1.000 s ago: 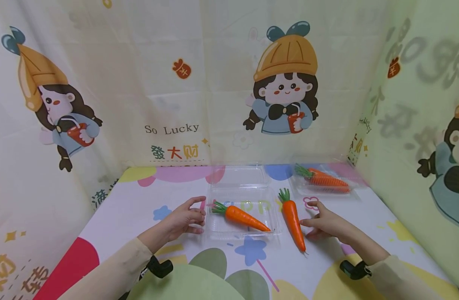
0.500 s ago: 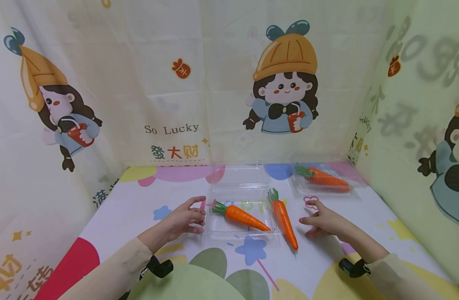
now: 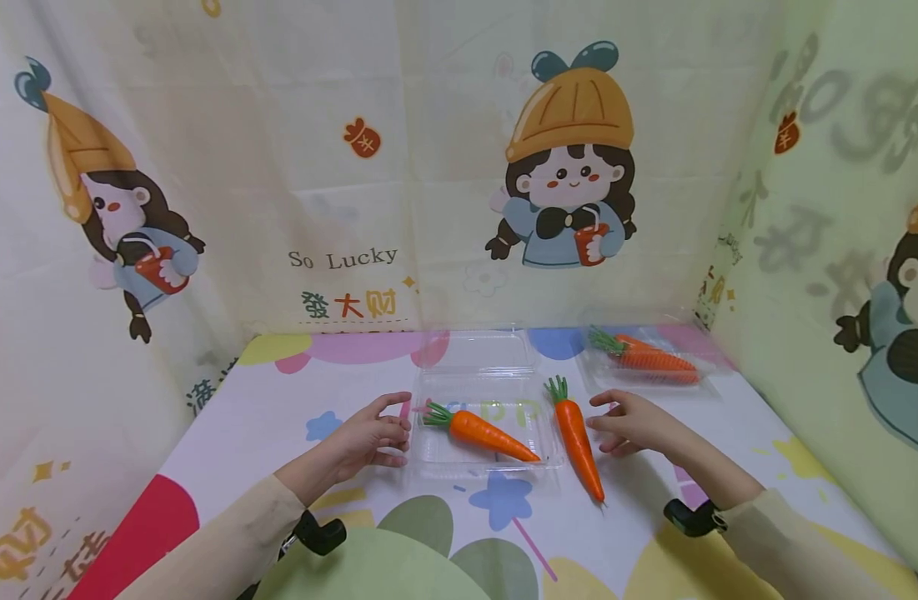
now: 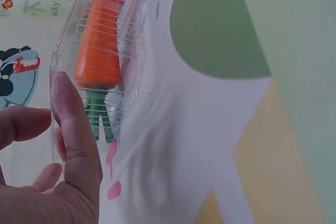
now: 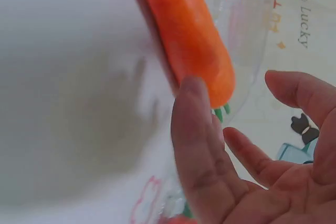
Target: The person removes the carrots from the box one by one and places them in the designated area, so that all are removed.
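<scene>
An open clear plastic box (image 3: 477,469) stands in the middle of the table with an orange carrot (image 3: 492,435) lying slantwise inside. My left hand (image 3: 376,433) is at the box's left edge, fingers loosely bent; in the left wrist view its fingertips (image 4: 63,85) are right at the box's rim. To the right of the box, a second carrot (image 3: 579,442) lies on the table, green top pointing away from me. Close beside this carrot is my right hand (image 3: 631,423), fingers relaxed and spread. Its fingertip (image 5: 191,90) overlaps the carrot's thick end in the right wrist view.
Another clear plastic box (image 3: 597,382) with carrots (image 3: 654,360) in it lies at the back right. The open box's raised lid (image 3: 474,350) stands toward the printed back curtain (image 3: 451,200). A patterned cloth (image 3: 263,417) covers the table.
The loose carrot rolled left against the box's side, then a little back to the right. My right hand has moved left and slightly away from me toward it. The left hand stays still.
</scene>
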The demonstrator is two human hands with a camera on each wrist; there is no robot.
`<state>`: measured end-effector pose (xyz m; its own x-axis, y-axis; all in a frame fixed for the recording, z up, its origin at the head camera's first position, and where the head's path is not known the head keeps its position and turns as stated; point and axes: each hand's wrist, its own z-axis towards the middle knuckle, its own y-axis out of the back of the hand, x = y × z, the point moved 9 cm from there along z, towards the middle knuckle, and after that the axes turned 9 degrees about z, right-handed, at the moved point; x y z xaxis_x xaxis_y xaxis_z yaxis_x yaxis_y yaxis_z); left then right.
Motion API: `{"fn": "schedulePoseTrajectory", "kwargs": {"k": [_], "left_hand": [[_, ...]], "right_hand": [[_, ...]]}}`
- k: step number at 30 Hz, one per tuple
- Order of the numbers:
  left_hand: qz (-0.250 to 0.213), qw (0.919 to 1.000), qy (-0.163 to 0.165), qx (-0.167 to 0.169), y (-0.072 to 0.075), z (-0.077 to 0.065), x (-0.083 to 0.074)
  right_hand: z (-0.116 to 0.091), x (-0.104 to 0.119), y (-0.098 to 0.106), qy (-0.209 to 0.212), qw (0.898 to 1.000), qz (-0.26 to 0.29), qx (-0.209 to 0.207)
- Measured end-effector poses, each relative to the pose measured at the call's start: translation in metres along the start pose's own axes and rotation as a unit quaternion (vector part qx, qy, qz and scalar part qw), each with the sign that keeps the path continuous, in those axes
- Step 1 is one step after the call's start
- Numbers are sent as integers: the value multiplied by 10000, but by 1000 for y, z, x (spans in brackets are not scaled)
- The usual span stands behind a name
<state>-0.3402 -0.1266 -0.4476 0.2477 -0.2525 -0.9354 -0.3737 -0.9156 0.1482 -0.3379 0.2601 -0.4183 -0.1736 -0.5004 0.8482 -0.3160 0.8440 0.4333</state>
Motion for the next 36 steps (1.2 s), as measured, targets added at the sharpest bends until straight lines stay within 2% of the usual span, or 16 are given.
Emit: {"fn": "schedulePoseTrajectory", "kwargs": {"k": [5, 11, 15, 21, 31, 36], "left_hand": [[-5, 10000, 8, -31, 0, -1, 0], [6, 10000, -8, -45, 0, -3, -1], [15, 10000, 9, -38, 0, -3, -1], [22, 10000, 40, -48, 1, -3, -2], [0, 10000, 31, 1, -2, 0, -2], [29, 10000, 35, -17, 0, 0, -1]], "right_hand": [[4, 24, -2, 407, 9975, -526, -257], [10, 59, -11, 828, 9873, -1224, -583], [15, 77, -22, 977, 9834, -1379, -655], [23, 95, -44, 1199, 9831, -1286, -500], [21, 107, -90, 1561, 9777, -1379, -261], [22, 104, -114, 1479, 9776, -1489, -162]]}}
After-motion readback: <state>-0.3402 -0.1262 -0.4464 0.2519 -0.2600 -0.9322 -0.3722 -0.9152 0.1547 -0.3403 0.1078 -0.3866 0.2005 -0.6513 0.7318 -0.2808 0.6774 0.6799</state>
